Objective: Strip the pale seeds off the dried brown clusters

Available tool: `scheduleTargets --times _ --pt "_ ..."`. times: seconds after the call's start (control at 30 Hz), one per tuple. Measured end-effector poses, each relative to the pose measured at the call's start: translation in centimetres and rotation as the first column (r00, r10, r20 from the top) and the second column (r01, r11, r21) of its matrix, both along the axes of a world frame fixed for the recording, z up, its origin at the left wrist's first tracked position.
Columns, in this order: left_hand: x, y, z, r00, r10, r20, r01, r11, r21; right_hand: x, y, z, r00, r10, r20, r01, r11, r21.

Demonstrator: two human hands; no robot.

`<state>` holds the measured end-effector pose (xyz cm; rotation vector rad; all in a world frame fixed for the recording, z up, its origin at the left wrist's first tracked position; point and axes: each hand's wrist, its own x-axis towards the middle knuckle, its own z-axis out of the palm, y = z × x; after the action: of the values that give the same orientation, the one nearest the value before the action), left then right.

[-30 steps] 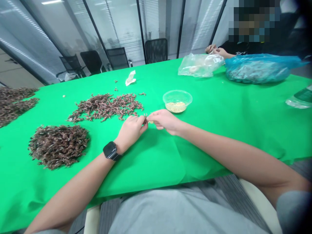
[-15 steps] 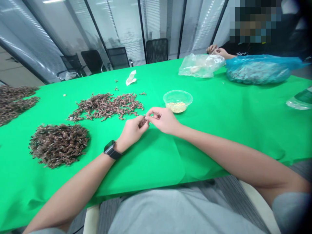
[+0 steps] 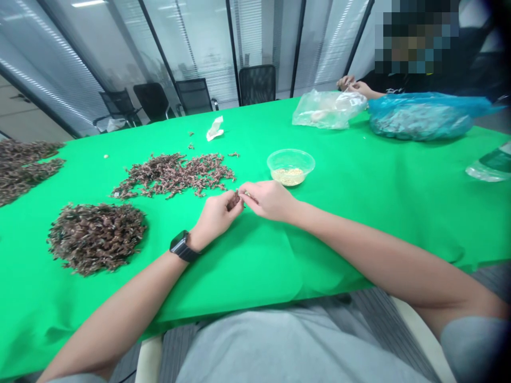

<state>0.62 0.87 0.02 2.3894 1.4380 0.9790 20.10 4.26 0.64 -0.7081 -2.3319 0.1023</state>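
From the head camera, the left hand (image 3: 217, 214) and the right hand (image 3: 270, 199) meet just above the green tablecloth (image 3: 359, 213), fingertips together. Between them sits a small dried brown pod (image 3: 237, 198). The left thumb and forefinger are closed narrowly on it, and the right fingers (image 3: 248, 190) curl in and pinch it from the other side. A black smartwatch (image 3: 180, 246) sits on the left wrist.

Just beyond the right hand stands a clear plastic bowl (image 3: 291, 159) with a thin layer of pale seeds in its bottom. Just past the left hand's fingertips is a loose scatter of pods (image 3: 175, 173) spread flat. A dense heap of pods (image 3: 96, 238) lies well to the left of the left forearm, and more heaps (image 3: 24, 165) reach the left edge of the picture.

At the far side of the table lie a crumpled scrap of paper (image 3: 214, 128), a clear plastic bag (image 3: 327, 109) and a blue plastic bag (image 3: 423, 116) full of dark pods. A co-worker's hands (image 3: 353, 84) rest behind the clear bag
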Motion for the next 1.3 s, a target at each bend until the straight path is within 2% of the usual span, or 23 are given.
scheduleTargets --times 0.07,0.13,0.23,0.33,0.4,0.43,0.53,0.57,0.6,0.63,0.67,0.77,0.87,0.93,1.0,1.07,1.13,1.3 --pt "0.0 0.0 0.0 1.0 -0.001 -0.013 0.001 1.0 0.003 -0.2 -0.2 0.1 0.999 -0.01 -0.035 0.007 0.997 -0.077" --pt "-0.1 0.0 0.0 0.999 -0.001 -0.038 0.002 1.0 0.013 -0.6 -0.4 0.1 0.991 -0.05 -0.128 0.02 0.973 -0.228" --pt "-0.3 0.0 0.0 0.991 0.019 -0.133 -0.011 0.998 0.064 -1.2 -0.6 0.1 0.958 -0.136 -0.253 0.005 0.887 -0.461" --pt "-0.5 0.2 0.1 0.96 0.057 -0.275 -0.01 0.985 0.171 -1.6 -0.7 0.4 0.933 -0.186 -0.307 -0.057 0.767 -0.639" --pt "-0.6 0.2 0.1 0.932 0.063 -0.357 0.028 0.969 0.246 -1.6 -0.7 0.8 0.916 -0.223 -0.333 -0.12 0.638 -0.76" --pt "-0.7 0.3 0.2 0.919 0.06 -0.391 0.054 0.96 0.274 -1.6 -0.7 1.1 0.905 -0.247 -0.345 -0.164 0.547 -0.821" --pt "-1.0 0.4 0.2 0.888 0.037 -0.458 0.123 0.941 0.315 -1.3 -0.5 1.7 0.874 -0.298 -0.383 -0.333 0.208 -0.92" --pt "-1.1 0.5 0.2 0.884 0.034 -0.467 0.132 0.939 0.317 -1.2 -0.5 1.7 0.868 -0.302 -0.395 -0.374 0.127 -0.919" --pt "-1.1 0.5 0.2 0.883 0.033 -0.468 0.132 0.939 0.316 -1.2 -0.4 1.7 0.863 -0.303 -0.405 -0.397 0.09 -0.913" --pt "-1.2 0.6 0.2 0.886 0.032 -0.463 0.129 0.941 0.312 -1.1 -0.3 1.6 0.861 -0.302 -0.408 -0.397 0.101 -0.912" --pt "-1.2 0.6 0.2 0.891 0.031 -0.453 0.121 0.946 0.302 -1.2 -0.3 1.4 0.863 -0.304 -0.403 -0.374 0.151 -0.915" --pt "-1.1 0.6 0.1 0.925 0.034 -0.378 0.064 0.968 0.244 -1.3 -0.1 0.7 0.877 -0.287 -0.386 -0.26 0.392 -0.883" --pt "-0.8 0.4 0.1 0.969 0.022 -0.247 0.012 0.991 0.135 -1.4 0.2 0.0 0.9 -0.216 -0.379 -0.176 0.616 -0.768" --pt "-0.6 0.3 0.2 0.988 0.004 -0.152 0.005 0.998 0.062 -1.2 0.4 -0.3 0.913 -0.176 -0.368 -0.131 0.728 -0.673" --pt "-0.5 0.2 0.2 0.997 -0.002 -0.078 0.004 1.0 0.022 -1.0 0.4 -0.4 0.923 -0.145 -0.357 -0.094 0.815 -0.572" --pt "-0.4 0.1 0.3 0.999 -0.001 -0.04 0.002 1.0 0.018 -0.9 0.3 -0.4 0.934 -0.116 -0.337 -0.061 0.88 -0.47" --pt "-0.3 0.0 0.3 1.0 0.001 -0.026 -0.001 1.0 0.025 -0.8 0.1 -0.3 0.946 -0.091 -0.311 -0.041 0.919 -0.393" --pt "-0.2 0.0 0.5 1.0 0.006 -0.014 -0.005 1.0 0.03 -0.8 -0.4 0.0 0.955 -0.06 -0.29 -0.05 0.932 -0.359"
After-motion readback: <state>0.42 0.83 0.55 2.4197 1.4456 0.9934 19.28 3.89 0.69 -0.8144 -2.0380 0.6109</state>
